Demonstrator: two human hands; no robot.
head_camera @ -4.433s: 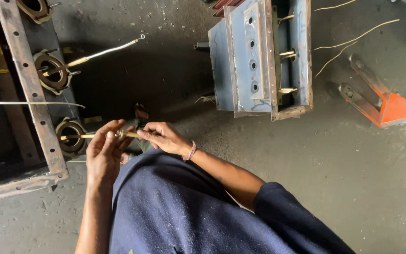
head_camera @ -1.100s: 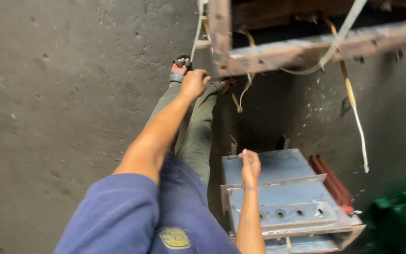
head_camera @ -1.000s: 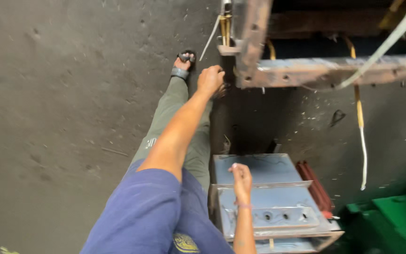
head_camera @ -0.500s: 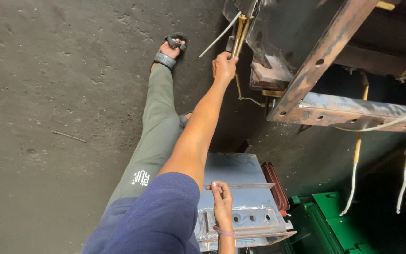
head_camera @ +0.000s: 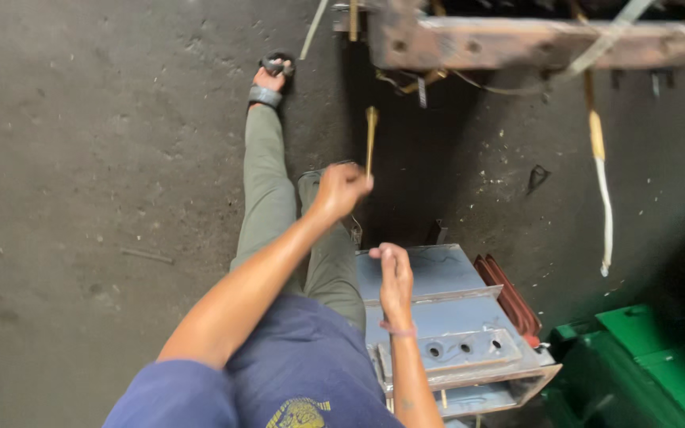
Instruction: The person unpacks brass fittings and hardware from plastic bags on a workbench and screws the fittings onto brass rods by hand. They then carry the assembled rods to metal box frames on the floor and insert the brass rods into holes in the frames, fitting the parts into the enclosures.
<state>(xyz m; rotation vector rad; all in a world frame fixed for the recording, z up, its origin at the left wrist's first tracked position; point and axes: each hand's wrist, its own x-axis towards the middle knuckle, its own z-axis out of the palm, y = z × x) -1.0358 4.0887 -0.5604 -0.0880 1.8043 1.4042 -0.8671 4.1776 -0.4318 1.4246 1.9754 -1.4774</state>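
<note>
Fingers of the left hand (head_camera: 341,189) grip a brass rod (head_camera: 370,141); right hand (head_camera: 394,269) (closed, contents hidden) tops a grey steel box (head_camera: 453,317).

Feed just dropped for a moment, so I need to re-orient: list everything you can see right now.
brass rod: one, yellowish, upright in the left hand
rusty steel frame: one, brown, top
hanging sleeved wires: several, yellow and white, under the frame
grey steel channel block: one, bottom centre, holes in its flange
red piece: one, beside the block
green bin: one, bottom right
concrete floor: grey
left hand: gripping the rod
right hand: closed, over the block
</note>
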